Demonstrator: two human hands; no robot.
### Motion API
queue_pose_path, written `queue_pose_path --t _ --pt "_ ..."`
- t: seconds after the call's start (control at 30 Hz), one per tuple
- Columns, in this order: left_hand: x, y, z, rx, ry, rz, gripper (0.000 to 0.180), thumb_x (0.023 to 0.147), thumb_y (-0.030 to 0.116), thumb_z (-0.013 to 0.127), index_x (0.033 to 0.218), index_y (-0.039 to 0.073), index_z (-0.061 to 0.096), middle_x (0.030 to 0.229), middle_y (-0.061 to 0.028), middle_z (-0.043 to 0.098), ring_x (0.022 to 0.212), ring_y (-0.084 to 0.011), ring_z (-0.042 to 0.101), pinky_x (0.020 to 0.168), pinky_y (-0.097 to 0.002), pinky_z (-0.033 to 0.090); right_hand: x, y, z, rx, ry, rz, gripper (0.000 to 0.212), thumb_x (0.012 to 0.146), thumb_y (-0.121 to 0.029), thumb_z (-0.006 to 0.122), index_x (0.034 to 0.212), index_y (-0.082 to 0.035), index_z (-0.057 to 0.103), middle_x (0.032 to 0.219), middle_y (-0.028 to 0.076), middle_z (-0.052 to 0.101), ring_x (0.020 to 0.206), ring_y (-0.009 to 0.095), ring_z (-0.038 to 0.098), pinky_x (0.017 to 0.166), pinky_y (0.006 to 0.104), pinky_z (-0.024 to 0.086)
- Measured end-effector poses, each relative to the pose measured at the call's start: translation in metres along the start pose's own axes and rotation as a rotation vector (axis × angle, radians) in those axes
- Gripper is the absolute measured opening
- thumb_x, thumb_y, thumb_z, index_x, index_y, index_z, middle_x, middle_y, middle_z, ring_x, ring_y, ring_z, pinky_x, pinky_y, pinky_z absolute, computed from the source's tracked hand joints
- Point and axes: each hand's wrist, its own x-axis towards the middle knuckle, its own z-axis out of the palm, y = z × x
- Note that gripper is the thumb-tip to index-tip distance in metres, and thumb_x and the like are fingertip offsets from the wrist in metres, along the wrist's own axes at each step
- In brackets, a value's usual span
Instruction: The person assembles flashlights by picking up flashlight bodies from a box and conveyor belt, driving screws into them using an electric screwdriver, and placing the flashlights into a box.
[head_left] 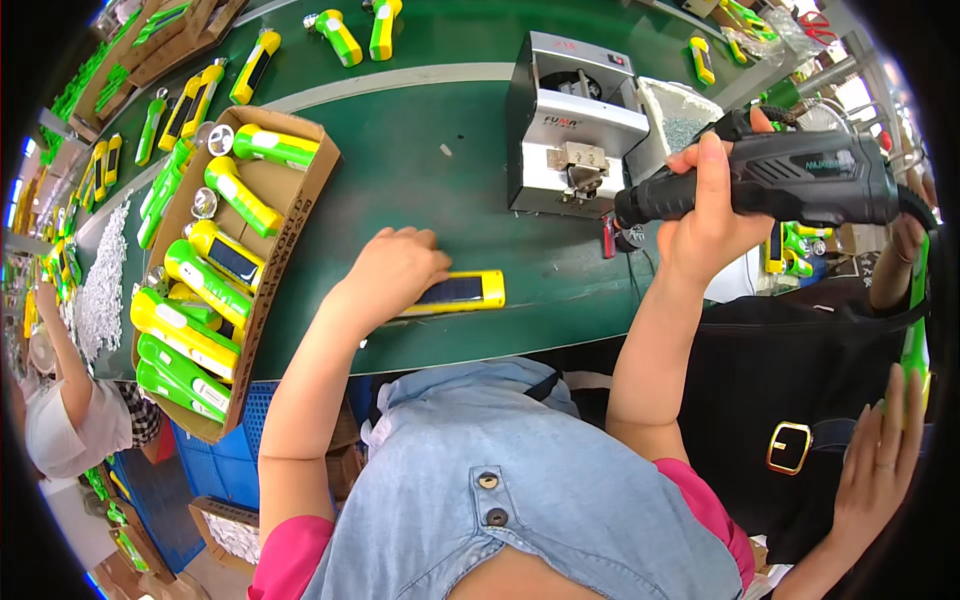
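A yellow flashlight (492,289) with a dark solar panel lies flat on the green worktable (420,170). My left hand (393,268) is closed over its left part, hiding that end. Raised at the right, my right hand (708,225) is wrapped round a black power screwdriver (815,178). The tool is held level, its narrower end toward the left, clear of the flashlight. Behind it stands a silver and black screw feeder (590,125).
Left of my left hand, a cardboard box (308,190) holds several green and yellow flashlights. White small parts (103,285) are heaped beyond it. More flashlights (340,38) lie along the far side. A white bin (680,110) adjoins the feeder. Another person's hand (880,465) shows at right.
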Motion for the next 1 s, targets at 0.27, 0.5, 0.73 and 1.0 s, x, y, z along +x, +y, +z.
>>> queue_pose_path --t 0.27,0.5,0.73,1.0 --pt "-0.013 0.036 0.041 0.11 0.301 -0.12 0.036 0.071 0.018 0.063 0.1 0.001 0.05 0.079 -0.0097 0.055 0.072 -0.0247 0.055 0.067 -0.0348 0.043 0.0 0.009 -0.004 -0.037 -0.034 0.009 0.046 0.074 0.002 0.064 0.116 0.007 0.044 0.065 0.006 0.057 0.055 0.012 0.056 0.056 0.0226 0.046" --pt "-0.008 0.049 0.048 0.135 0.27 -0.17 0.058 0.06 0.037 0.069 0.104 0.003 0.052 0.092 -0.007 0.053 0.083 -0.0205 0.051 0.076 -0.0312 0.04 0.001 0.018 0.008 0.05 -0.052 -0.023 0.046 0.074 0.003 0.064 0.115 0.006 0.046 0.066 0.005 0.058 0.056 0.012 0.057 0.055 0.0228 0.046" --pt "-0.002 0.051 0.051 0.104 0.273 -0.185 0.054 0.062 0.037 0.069 0.101 0.003 0.052 0.09 -0.0069 0.054 0.08 -0.0209 0.052 0.072 -0.0321 0.04 0.003 0.033 0.017 -0.025 -0.113 -0.015 0.045 0.074 0.001 0.062 0.114 0.009 0.043 0.065 0.007 0.057 0.053 0.013 0.055 0.055 0.0242 0.046" --pt "-0.001 0.05 0.05 0.067 0.274 -0.19 0.052 0.063 0.035 0.069 0.1 0.003 0.052 0.091 -0.0078 0.054 0.08 -0.0219 0.052 0.072 -0.0324 0.041 0.003 0.036 0.017 -0.051 -0.139 0.02 0.045 0.073 0.003 0.064 0.113 0.009 0.045 0.065 0.006 0.055 0.053 0.014 0.055 0.055 0.0264 0.047"
